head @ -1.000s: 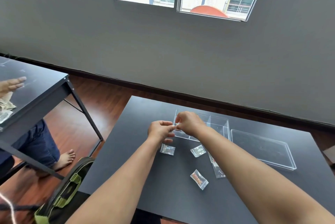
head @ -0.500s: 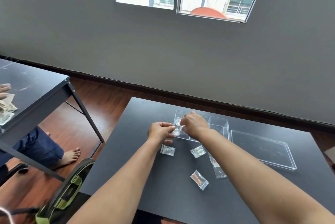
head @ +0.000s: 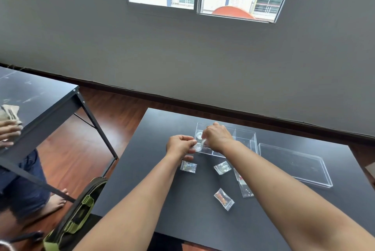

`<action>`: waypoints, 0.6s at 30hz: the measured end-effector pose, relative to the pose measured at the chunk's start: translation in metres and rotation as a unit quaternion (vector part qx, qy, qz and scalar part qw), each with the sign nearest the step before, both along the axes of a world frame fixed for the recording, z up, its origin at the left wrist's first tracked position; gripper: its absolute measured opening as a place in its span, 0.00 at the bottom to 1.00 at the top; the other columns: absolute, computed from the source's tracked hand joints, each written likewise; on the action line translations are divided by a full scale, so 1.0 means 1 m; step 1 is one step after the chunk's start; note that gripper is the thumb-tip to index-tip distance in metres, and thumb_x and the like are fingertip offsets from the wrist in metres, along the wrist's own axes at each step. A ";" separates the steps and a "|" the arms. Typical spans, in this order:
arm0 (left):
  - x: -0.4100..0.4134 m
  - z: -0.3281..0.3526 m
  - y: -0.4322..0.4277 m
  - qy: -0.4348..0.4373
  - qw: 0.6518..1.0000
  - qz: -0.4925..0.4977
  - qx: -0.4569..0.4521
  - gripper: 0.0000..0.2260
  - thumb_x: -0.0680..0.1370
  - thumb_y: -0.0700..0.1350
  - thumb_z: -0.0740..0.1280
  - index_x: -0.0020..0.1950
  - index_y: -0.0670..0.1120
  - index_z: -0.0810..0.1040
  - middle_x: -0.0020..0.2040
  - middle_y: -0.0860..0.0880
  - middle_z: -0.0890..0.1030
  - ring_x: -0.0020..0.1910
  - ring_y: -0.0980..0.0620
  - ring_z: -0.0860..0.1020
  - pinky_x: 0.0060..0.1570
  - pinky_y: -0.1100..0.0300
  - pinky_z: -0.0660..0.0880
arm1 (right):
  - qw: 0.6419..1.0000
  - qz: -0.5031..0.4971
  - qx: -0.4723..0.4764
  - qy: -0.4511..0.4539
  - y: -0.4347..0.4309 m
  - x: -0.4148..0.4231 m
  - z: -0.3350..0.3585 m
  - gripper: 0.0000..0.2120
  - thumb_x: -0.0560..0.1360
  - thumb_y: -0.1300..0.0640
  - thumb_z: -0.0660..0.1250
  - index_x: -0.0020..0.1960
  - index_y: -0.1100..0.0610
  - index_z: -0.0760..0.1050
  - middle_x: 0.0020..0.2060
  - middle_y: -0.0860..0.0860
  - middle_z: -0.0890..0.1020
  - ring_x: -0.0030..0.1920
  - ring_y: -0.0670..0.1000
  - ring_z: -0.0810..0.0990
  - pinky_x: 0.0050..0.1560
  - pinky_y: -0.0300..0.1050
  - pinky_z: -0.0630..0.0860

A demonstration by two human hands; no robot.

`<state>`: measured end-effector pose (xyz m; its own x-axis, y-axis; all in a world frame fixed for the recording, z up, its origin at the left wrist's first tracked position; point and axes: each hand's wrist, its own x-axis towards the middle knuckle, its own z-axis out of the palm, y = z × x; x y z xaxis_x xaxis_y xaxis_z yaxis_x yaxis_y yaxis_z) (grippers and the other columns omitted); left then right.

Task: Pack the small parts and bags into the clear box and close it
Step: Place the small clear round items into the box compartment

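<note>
Packing just started: our right hand (head: 217,138) seems to pinch a small round part (head: 197,146) in the clear box (head: 244,139), left hand (head: 179,147) curled at its wall, grip unclear, four bags (head: 223,199) and lid (head: 294,164) left on the desk (head: 162,189).

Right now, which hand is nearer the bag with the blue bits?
Left. The left hand hovers just above and beside the blue-bit bag, fingers nearly over it. The right hand is farther off, reaching into the clear box.

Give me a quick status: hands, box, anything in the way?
Right hand reaching into clear box; left hand beside it. Lid off. Four bags outside. Nothing blocking.
</note>
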<state>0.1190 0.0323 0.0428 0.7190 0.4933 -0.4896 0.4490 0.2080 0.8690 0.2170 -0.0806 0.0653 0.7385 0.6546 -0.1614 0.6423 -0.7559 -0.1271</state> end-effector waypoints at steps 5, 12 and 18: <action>-0.007 -0.001 -0.003 0.007 0.998 0.003 0.067 0.06 0.71 0.47 0.76 0.42 0.47 0.81 0.37 0.50 0.84 0.33 0.52 0.82 0.33 0.51 0.84 | 0.997 -0.016 0.081 0.003 -0.012 -0.004 0.008 0.11 0.76 0.56 0.66 0.57 0.52 0.81 0.55 0.53 0.81 0.61 0.57 0.74 0.60 0.50 0.70; -0.031 -0.003 0.002 0.062 0.942 -0.081 0.319 0.08 0.70 0.55 0.72 0.48 0.56 0.82 0.46 0.55 0.84 0.46 0.53 0.81 0.46 0.58 0.76 | 0.967 -0.095 0.220 0.087 -0.067 -0.037 0.018 0.06 0.73 0.59 0.68 0.46 0.52 0.83 0.47 0.50 0.85 0.50 0.51 0.81 0.52 0.44 0.75; -0.051 -0.009 -0.002 0.115 0.871 -0.214 0.426 0.16 0.74 0.53 0.71 0.61 0.55 0.79 0.60 0.48 0.76 0.64 0.47 0.73 0.62 0.50 0.74 | 0.987 -0.089 0.084 0.109 -0.097 -0.065 -0.010 0.12 0.76 0.58 0.65 0.57 0.48 0.79 0.53 0.49 0.82 0.57 0.55 0.80 0.57 0.49 0.74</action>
<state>0.0685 0.0304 0.0339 0.8577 0.4590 -0.2317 0.5096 -0.6985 0.5024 0.1515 -0.1771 0.0554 0.8037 0.5489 -0.2296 0.4450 -0.8107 -0.3804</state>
